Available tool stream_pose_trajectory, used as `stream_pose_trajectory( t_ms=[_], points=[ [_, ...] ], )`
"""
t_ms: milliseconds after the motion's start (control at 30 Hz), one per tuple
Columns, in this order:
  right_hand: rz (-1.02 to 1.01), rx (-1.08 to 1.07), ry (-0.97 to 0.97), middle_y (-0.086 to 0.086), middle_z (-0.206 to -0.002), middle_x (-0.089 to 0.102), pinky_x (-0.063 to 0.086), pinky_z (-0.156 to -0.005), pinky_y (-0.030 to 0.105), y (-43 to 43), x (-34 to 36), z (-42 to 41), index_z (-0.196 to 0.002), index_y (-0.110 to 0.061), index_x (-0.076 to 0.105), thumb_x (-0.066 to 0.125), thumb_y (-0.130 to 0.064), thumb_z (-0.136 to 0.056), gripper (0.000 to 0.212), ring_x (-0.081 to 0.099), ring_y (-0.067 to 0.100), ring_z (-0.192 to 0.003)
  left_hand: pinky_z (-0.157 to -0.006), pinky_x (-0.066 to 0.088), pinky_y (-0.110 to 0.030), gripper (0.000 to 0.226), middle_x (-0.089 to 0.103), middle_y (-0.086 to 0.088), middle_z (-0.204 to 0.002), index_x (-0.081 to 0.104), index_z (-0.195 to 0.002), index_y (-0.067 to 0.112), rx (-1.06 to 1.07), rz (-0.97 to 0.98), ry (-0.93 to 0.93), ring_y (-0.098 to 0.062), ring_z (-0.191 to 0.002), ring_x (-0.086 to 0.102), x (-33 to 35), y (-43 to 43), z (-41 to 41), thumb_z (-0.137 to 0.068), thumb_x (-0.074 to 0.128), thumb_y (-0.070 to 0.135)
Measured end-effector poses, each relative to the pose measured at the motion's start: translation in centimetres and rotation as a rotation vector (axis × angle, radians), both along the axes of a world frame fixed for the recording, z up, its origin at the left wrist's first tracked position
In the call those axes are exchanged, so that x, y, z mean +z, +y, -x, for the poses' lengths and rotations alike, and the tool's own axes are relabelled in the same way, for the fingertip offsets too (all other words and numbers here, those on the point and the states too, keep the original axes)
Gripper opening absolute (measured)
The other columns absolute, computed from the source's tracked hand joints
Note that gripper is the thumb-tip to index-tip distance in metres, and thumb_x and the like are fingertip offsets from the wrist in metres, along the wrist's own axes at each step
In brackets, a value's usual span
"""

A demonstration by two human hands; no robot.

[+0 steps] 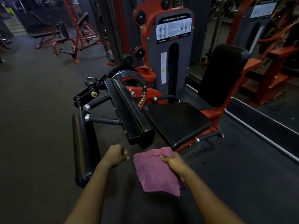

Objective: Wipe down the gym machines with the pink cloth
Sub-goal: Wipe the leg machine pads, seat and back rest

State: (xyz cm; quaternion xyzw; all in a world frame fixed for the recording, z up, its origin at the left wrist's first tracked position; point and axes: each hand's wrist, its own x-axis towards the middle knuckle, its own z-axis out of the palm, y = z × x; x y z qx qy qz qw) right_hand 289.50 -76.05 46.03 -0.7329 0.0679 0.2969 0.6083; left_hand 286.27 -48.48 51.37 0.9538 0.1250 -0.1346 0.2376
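Pink terry cloth [155, 172] hung folded in the near middle, above the dark rubber floor [32, 126]. The right hand [174, 160] pinched it at its upper right edge. Just to the left, the left hand [115, 155] was curled into a fist and held nothing.

The cloth touched no part of the red-framed leg machine [215, 112], so I judged the wiping of this one not yet begun. No damp streaks showed on its pads, though the light was dim. Left to wipe, near to far, seemed:

- the long black roller pad [84, 149] at near left
- the black thigh pad [129, 109]
- the flat black seat pad [176, 122] to the right
- the upright black back pad [223, 73] beyond

Nothing stood between cloth and seat. Farther off rose the grey weight-stack cover [173, 54], with red benches [64, 38] at far left.
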Motion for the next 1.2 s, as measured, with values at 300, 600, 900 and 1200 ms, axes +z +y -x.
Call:
stream_pose_trajectory(
  t_ms=[300,600,900,1200],
  points=[
    [-0.153,-0.782,-0.101,0.0,-0.124,0.062,0.054,-0.091,0.042,10.1,2.0,1.1,-0.136,-0.028,0.053,0.047,-0.053,-0.098,0.046,0.065,0.025,-0.109,-0.113,0.036,-0.045,0.038,0.05,-0.011,-0.144,0.061,-0.134,0.018,-0.026,-0.079,-0.482,-0.034,-0.136,0.042,2.5,0.8,-3.8,-0.097,0.065,0.02],
    [-0.297,-0.833,0.043,0.016,-0.146,0.055,0.039,-0.115,0.05,20.8,-3.5,-2.0,-0.148,-0.01,0.05,0.029,-0.103,-0.068,0.125,0.05,0.033,-0.137,-0.124,0.003,-0.047,0.063,0.005,-0.002,-0.17,0.016,-0.162,0.024,-0.156,-0.374,-0.08,-0.024,-0.157,0.001,2.2,6.8,-7.7,-0.107,0.042,0.041],
    [-0.479,-0.881,0.056,0.016,-0.154,0.046,0.037,-0.117,0.047,19.7,2.9,1.4,-0.153,-0.008,0.043,0.048,-0.072,-0.094,0.087,0.044,0.036,-0.142,-0.119,0.025,-0.044,0.05,0.044,0.0,-0.154,0.048,-0.148,0.027,-0.192,-0.502,-0.169,-0.027,-0.139,0.042,3.2,6.8,-8.9,-0.099,0.051,0.038],
    [-0.548,-1.035,0.09,0.002,-0.154,0.046,0.036,-0.118,0.045,20.8,1.7,1.4,-0.155,-0.015,0.041,0.053,-0.084,-0.08,0.103,0.046,0.022,-0.138,-0.115,0.028,-0.044,0.046,0.051,-0.004,-0.143,0.055,-0.14,0.024,-0.159,-0.469,-0.164,-0.031,-0.129,0.048,3.8,6.1,-8.6,-0.095,0.056,0.033]
  ],
)
